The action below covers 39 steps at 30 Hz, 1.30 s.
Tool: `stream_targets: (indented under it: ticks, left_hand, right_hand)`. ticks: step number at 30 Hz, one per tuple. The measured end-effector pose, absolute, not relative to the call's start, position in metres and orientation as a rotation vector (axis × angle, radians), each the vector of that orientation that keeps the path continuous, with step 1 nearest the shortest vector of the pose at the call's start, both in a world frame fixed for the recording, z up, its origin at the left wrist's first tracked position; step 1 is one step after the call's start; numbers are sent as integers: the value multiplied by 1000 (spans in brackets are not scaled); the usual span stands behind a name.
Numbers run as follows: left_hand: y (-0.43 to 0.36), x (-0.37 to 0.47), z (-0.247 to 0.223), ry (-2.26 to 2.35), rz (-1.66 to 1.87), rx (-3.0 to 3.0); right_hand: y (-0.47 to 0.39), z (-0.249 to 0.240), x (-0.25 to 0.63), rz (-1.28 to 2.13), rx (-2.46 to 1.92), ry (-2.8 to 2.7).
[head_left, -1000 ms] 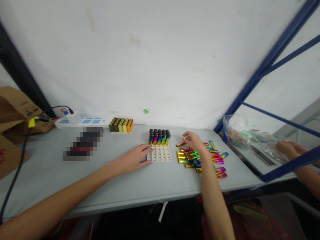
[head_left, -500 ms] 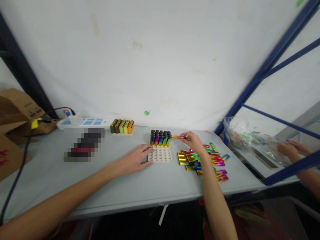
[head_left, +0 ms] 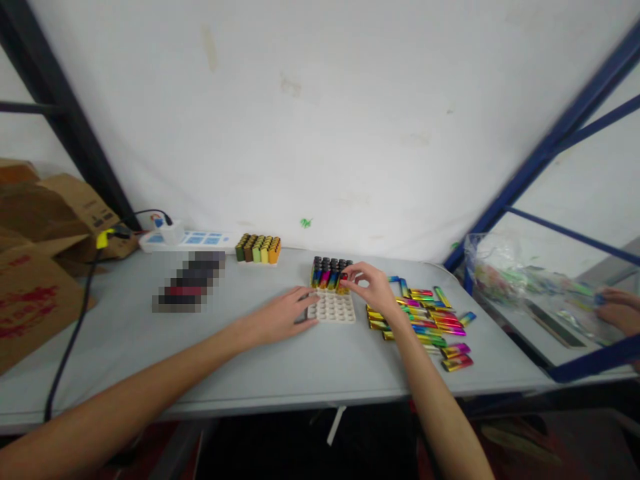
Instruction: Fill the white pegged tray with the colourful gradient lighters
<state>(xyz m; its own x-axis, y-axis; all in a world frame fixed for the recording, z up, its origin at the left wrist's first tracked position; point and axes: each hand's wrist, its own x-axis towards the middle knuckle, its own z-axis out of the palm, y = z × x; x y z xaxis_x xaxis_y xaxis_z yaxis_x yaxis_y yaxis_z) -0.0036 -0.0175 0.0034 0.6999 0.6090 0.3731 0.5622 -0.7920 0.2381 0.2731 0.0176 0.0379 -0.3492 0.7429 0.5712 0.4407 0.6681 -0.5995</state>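
A white tray (head_left: 336, 308) with rows of round holes lies on the table. Several shiny multicoloured tubes with black tops (head_left: 325, 275) stand upright in its back part. My left hand (head_left: 287, 315) rests at the tray's left edge, fingers apart, holding nothing. Over the back right of the tray, my right hand (head_left: 367, 283) pinches a red and gold tube (head_left: 343, 283) held upright beside the standing ones. Loose metallic tubes (head_left: 425, 327) lie in a pile on the table right of the tray, partly behind my right forearm.
A second tray of green, brown and yellow tubes (head_left: 259, 249) stands at the back. Left are a power strip (head_left: 200, 240), a blurred dark item (head_left: 190, 283) and cardboard boxes (head_left: 40, 293). Right, beyond a blue frame (head_left: 520, 170), are plastic bags (head_left: 500, 273) and another person's hand.
My right hand has moved left to the standing tubes, and the tube it holds has turned from lying level to upright. The view has shifted slightly. My left hand stays at the tray.
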Motion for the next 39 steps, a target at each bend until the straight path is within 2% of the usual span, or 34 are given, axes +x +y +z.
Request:
stream_targets:
  ticks: [14, 28, 34, 39]
  left_hand:
    - [-21, -2, 5, 995, 662, 2756]
    - [-21, -1, 6, 1060, 595, 2777]
    - [-18, -3, 3, 1041, 663, 2751]
    - [-15, -4, -1, 997, 726, 2763]
  right_hand:
    - [21, 32, 220, 304, -897, -2021]
    - [16, 37, 220, 37, -897, -2210]
    - [28, 51, 297, -38, -1176, -1945]
    - [47, 31, 379, -97, -1532, -2027]
